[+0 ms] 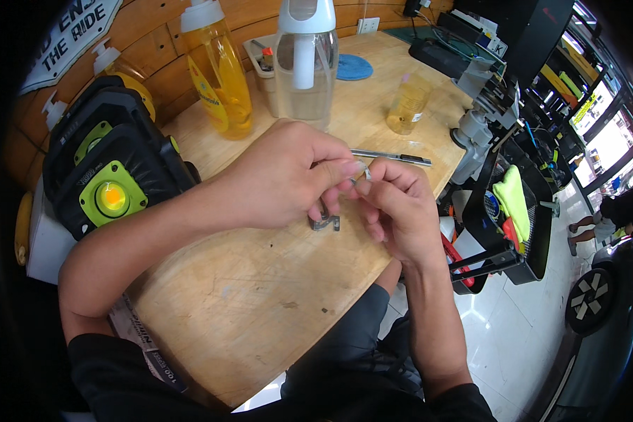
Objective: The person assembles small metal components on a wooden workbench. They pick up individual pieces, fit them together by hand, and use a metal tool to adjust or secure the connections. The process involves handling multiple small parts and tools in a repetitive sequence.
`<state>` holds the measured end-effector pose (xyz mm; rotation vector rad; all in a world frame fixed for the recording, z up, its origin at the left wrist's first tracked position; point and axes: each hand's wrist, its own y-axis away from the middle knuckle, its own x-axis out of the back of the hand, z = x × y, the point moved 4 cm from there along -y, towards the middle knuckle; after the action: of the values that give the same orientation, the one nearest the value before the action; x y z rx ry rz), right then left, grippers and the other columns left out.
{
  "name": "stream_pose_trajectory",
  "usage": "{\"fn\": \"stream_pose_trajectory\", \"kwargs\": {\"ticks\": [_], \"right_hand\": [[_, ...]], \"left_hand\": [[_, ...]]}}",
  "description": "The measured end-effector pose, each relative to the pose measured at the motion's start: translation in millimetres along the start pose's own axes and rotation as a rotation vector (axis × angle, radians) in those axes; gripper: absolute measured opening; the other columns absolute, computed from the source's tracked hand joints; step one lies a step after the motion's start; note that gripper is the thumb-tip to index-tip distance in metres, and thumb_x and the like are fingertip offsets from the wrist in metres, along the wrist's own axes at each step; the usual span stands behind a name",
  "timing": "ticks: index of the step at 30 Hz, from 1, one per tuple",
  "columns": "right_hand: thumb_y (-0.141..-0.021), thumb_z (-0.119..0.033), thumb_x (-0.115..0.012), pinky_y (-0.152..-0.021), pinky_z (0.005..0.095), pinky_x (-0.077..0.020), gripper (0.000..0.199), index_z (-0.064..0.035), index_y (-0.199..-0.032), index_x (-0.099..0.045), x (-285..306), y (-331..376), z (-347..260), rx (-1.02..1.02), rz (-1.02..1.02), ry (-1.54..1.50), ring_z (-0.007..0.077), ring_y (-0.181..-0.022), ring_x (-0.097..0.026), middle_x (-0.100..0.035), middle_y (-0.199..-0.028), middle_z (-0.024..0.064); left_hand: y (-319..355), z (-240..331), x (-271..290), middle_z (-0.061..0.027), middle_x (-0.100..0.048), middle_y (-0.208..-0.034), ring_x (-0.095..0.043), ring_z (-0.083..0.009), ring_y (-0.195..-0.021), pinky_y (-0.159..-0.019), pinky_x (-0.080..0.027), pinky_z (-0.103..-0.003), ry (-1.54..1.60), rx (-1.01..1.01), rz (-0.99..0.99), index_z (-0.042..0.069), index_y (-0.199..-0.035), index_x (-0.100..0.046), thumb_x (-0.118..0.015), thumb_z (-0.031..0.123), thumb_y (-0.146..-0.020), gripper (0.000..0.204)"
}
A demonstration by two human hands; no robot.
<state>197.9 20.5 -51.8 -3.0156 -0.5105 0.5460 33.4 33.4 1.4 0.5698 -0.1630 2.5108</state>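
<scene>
Over the wooden tabletop (239, 295), my two hands meet with thumbs and fingertips pinched together. Between them is a small, pale, see-through piece (366, 173), too small to name. My left hand (295, 176) grips it from the left, and my right hand (404, 207) pinches it from the right. Below the fingers, small grey letter-like pieces (325, 224) lie on the wood, partly hidden by my left hand. A slim silver and black pen-like tool (394, 156) rests just beyond my hands.
A yellow-liquid bottle (221, 84) and a large clear spray bottle (306, 70) stand at the back. A black and green work light (109, 176) sits left. An amber cup (408, 105) is farther right. Beyond the table's right edge stands a black tool cart (520, 232).
</scene>
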Motion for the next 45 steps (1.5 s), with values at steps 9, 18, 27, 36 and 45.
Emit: {"fn": "stream_pose_trajectory", "kwargs": {"ticks": [9, 18, 27, 36, 45], "right_hand": [[-0.093, -0.004, -0.061, -0.043, 0.0215, -0.0290, 0.013, -0.0034, -0.080, -0.060, 1.1, -1.3, 1.1, 0.025, -0.032, -0.001, 0.0039, -0.046, -0.041, -0.053, -0.060, -0.0009], [-0.103, -0.020, -0.057, -0.043, 0.0230, -0.0332, 0.027, -0.0002, -0.087, -0.067, -3.1, -0.6, 1.1, 0.012, 0.026, 0.010, 0.0078, -0.046, -0.047, -0.057, -0.061, 0.0022], [-0.104, -0.021, -0.057, -0.042, 0.0222, -0.0352, 0.028, 0.0026, -0.094, -0.069, -0.1, 2.4, 1.2, 0.159, 0.182, 0.078, 0.0096, -0.045, -0.051, -0.061, -0.063, 0.0045], [-0.104, -0.017, -0.057, -0.045, 0.0233, -0.0426, 0.026, 0.0014, -0.087, -0.066, -1.5, 0.8, 3.9, 0.126, 0.113, 0.063, 0.0116, -0.048, -0.056, -0.064, -0.068, 0.0067], [-0.105, -0.018, -0.056, -0.046, 0.0224, -0.0413, 0.030, -0.0015, -0.081, -0.064, -6.8, 3.0, 4.0, 0.119, 0.013, 0.054, 0.0095, -0.051, -0.060, -0.065, -0.068, 0.0043]], "left_hand": [[-0.8, 3.0, -2.7, -0.0060, -0.068, -0.079, -0.069, -0.0103, -0.072, -0.057, -0.057, -0.025, -0.030, 0.028, -0.032, -0.004, -0.094, -0.067, -0.054, 0.016, -0.106, 0.027], [-1.0, 3.3, 1.7, -0.0042, -0.067, -0.083, -0.067, -0.0095, -0.077, -0.059, -0.056, -0.025, -0.086, -0.023, -0.027, -0.001, -0.096, -0.064, -0.052, 0.022, -0.108, 0.028], [3.2, -6.3, -6.6, -0.0031, -0.071, -0.092, -0.068, -0.0070, -0.082, -0.058, -0.055, -0.022, 0.133, 0.063, 0.089, 0.000, -0.108, -0.066, -0.062, 0.024, -0.104, 0.025], [4.4, -5.3, -11.3, -0.0024, -0.072, -0.087, -0.066, -0.0054, -0.077, -0.054, -0.052, -0.020, 0.208, 0.046, 0.067, 0.000, -0.103, -0.066, -0.064, 0.021, -0.102, 0.021], [3.7, -7.2, -11.5, -0.0001, -0.066, -0.073, -0.062, -0.0052, -0.067, -0.054, -0.050, -0.022, 0.005, -0.144, 0.228, 0.001, -0.093, -0.065, -0.057, 0.017, -0.105, 0.021]]}}
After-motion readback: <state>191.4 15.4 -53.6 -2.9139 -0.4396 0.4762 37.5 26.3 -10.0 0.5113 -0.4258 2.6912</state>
